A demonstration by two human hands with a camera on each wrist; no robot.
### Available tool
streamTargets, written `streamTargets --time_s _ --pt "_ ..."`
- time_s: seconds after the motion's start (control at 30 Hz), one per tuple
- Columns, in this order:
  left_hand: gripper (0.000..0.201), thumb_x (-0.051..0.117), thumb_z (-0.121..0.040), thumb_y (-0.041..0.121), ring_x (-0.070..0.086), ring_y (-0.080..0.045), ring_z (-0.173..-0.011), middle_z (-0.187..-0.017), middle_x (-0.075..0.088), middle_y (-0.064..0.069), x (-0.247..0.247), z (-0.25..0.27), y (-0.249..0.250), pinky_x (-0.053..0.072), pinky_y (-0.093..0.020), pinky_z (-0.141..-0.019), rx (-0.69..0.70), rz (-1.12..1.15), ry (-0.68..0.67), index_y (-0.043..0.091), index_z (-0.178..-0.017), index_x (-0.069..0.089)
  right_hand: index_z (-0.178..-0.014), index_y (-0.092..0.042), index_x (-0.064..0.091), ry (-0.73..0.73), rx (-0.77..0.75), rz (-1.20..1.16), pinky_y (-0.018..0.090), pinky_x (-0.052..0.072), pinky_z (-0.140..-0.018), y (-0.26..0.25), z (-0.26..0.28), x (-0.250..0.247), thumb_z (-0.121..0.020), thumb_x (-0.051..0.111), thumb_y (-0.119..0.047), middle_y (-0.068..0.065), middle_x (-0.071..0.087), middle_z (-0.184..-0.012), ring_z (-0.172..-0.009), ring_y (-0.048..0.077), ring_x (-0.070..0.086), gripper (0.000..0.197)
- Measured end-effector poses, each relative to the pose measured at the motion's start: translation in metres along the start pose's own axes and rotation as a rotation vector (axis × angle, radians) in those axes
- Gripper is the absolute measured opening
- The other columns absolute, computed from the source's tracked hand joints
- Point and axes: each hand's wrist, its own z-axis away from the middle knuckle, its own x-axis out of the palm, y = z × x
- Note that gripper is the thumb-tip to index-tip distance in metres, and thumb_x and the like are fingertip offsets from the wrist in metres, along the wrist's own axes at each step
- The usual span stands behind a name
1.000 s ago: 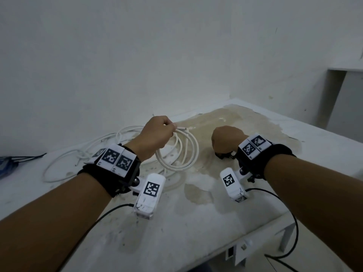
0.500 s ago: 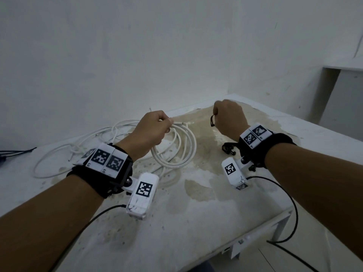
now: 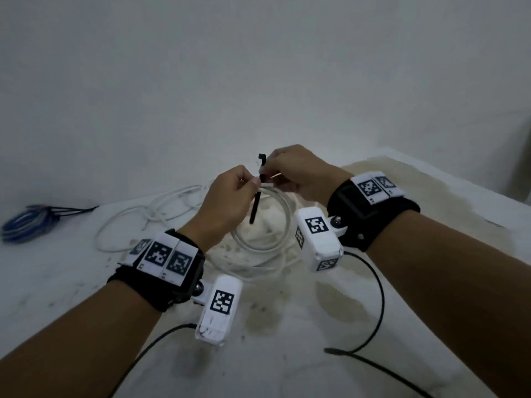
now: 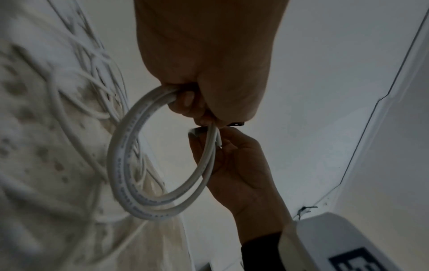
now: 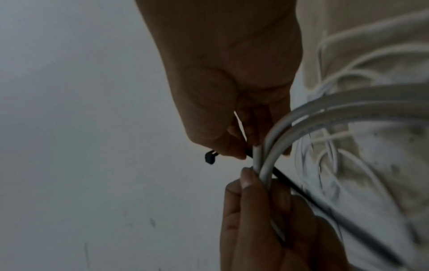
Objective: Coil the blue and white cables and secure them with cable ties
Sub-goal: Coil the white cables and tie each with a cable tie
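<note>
Above stained white table (image 3: pixel 431 254): left hand (image 3: pixel 227 202) gripping white cable coil (image 3: pixel 273 225), right hand (image 3: pixel 301 173) pinching black cable tie (image 3: pixel 255 208) near its head, strap crossing coil, tail through loop toward wearer; blue cable (image 3: pixel 26 225) far left.

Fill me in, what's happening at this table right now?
A person is bundling cables. The left hand holds a coil of white cable lifted off the table, while the right hand pinches a black cable tie laid across the coil where the left hand holds it. The tie is not yet looped shut. More white cable lies loose on the table behind, and a blue cable coil sits at the far left.
</note>
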Motion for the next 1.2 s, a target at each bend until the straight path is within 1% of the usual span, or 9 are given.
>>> streamTargets --time_s 0.13,0.2,0.27,0.37,0.53,0.77,0.97,1.07,1.2 --pt "0.023 0.055 -0.096 0.022 0.040 -0.014 -0.054 -0.066 0.053 -0.004 -0.057 0.002 -0.023 0.031 -0.029 -0.054 -0.064 -0.073 0.148 0.015 -0.074 0.055 -0.068 -0.005 0.058 -0.157 0.009 -0.098 0.042 0.057 -0.071 -0.008 -0.020 0.065 -0.083 0.061 0.003 0.009 0.058 -0.061 -0.060 0.022 0.057 0.017" --pt "0.024 0.056 -0.096 0.022 0.047 -0.016 -0.060 -0.067 0.056 -0.002 -0.081 0.003 -0.032 0.037 -0.033 -0.056 -0.084 -0.105 0.208 0.017 -0.072 0.055 -0.071 -0.004 0.056 -0.223 -0.006 -0.112 0.038 0.061 -0.065 -0.012 -0.028 0.093 -0.085 0.059 0.004 0.012 0.057 -0.065 -0.054 0.020 0.058 0.016" --pt "0.023 0.055 -0.095 0.022 0.054 -0.019 -0.070 -0.071 0.059 -0.003 -0.101 0.002 -0.040 0.047 -0.044 -0.068 -0.090 -0.152 0.250 0.017 -0.073 0.056 -0.077 -0.003 0.058 -0.245 -0.045 -0.115 0.044 0.062 -0.071 -0.015 -0.038 0.116 -0.085 0.060 0.002 0.015 0.059 -0.075 -0.063 0.026 0.062 0.010" --pt "0.021 0.054 -0.096 0.021 0.056 -0.019 -0.074 -0.072 0.060 -0.002 -0.124 -0.010 -0.049 0.050 -0.045 -0.078 -0.115 -0.170 0.284 0.013 -0.077 0.059 -0.075 -0.008 0.059 -0.206 -0.135 -0.043 0.055 0.059 -0.078 -0.019 -0.054 0.141 -0.085 0.066 -0.006 0.012 0.064 -0.070 -0.070 0.034 0.068 0.012" --pt "0.020 0.054 -0.096 0.019 0.045 -0.010 -0.055 -0.066 0.056 0.001 -0.143 -0.036 -0.063 0.035 -0.025 -0.054 -0.151 -0.115 0.298 0.011 -0.079 0.060 -0.073 -0.006 0.061 -0.183 -0.229 -0.036 0.051 0.061 -0.070 -0.022 -0.076 0.163 -0.087 0.071 -0.010 0.017 0.069 -0.072 -0.067 0.033 0.072 0.017" --pt "0.020 0.054 -0.096 0.019 0.051 -0.003 -0.056 -0.063 0.057 0.009 -0.145 -0.054 -0.074 0.038 -0.024 -0.061 -0.153 -0.083 0.311 0.014 -0.078 0.063 -0.106 -0.003 0.054 -0.165 -0.249 0.027 0.044 0.062 -0.064 -0.015 -0.092 0.172 -0.093 0.065 -0.020 0.017 0.072 -0.075 -0.057 0.023 0.070 0.023" --pt "0.013 0.055 -0.096 0.019 0.053 0.001 -0.056 -0.069 0.061 0.007 -0.139 -0.057 -0.078 0.038 -0.018 -0.057 -0.202 -0.009 0.315 0.012 -0.094 0.065 -0.093 -0.007 0.056 -0.250 -0.330 0.161 0.031 0.060 -0.059 -0.018 -0.092 0.156 -0.093 0.065 -0.016 0.010 0.074 -0.071 -0.061 0.024 0.073 0.013" --pt "0.014 0.054 -0.097 0.019 0.050 0.002 -0.050 -0.079 0.064 0.000 -0.135 -0.055 -0.074 0.034 -0.012 -0.047 -0.195 0.016 0.290 0.013 -0.106 0.063 -0.096 -0.006 0.059 -0.296 -0.322 0.191 0.034 0.062 -0.067 -0.020 -0.089 0.146 -0.095 0.062 -0.013 0.011 0.075 -0.075 -0.066 0.026 0.074 0.007" --pt "0.020 0.050 -0.099 0.013 0.046 0.003 -0.040 -0.055 0.058 0.016 -0.134 -0.049 -0.068 0.031 -0.009 -0.043 -0.138 0.015 0.233 0.012 -0.101 0.069 -0.105 -0.007 0.059 -0.315 -0.299 0.180 0.031 0.061 -0.061 -0.023 -0.086 0.143 -0.099 0.055 -0.015 0.014 0.074 -0.084 -0.065 0.023 0.073 0.010"
